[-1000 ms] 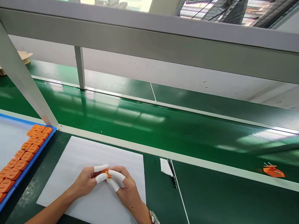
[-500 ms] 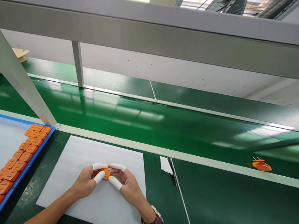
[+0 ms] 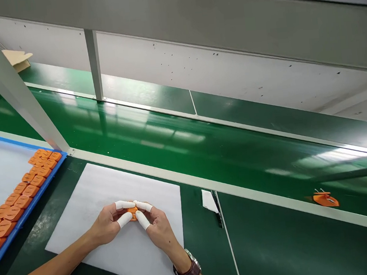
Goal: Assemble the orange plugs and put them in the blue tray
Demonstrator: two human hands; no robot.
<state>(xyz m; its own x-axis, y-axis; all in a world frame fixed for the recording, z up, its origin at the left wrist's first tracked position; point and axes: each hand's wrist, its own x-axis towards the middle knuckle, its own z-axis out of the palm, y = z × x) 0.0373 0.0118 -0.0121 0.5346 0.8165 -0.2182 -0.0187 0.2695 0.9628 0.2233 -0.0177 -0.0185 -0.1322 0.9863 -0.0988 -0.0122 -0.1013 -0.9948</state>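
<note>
Between my two hands is a small orange rounded-square plastic piece (image 3: 132, 212), held above the white sheet (image 3: 107, 253). My left hand (image 3: 109, 222) pinches it from the left, with white finger cots on thumb and index finger. From the right, my right hand (image 3: 156, 226) is closed on the same piece, its thumb and index finger also in white cots. The fingers cover part of the piece, so its far side is hidden. A wristwatch (image 3: 190, 273) is on my right wrist.
At left, a blue-rimmed tray (image 3: 18, 147) holds rows of similar orange pieces (image 3: 14, 213). A white scrap (image 3: 209, 201) lies beside a dark strip right of the sheet. Another orange object (image 3: 326, 199) is on the green conveyor surface (image 3: 237, 158). A metal frame post (image 3: 23, 88) rises behind the tray.
My right thumb has come in onto the orange piece, which both hands now grip. The camera view has tipped slightly downward.
</note>
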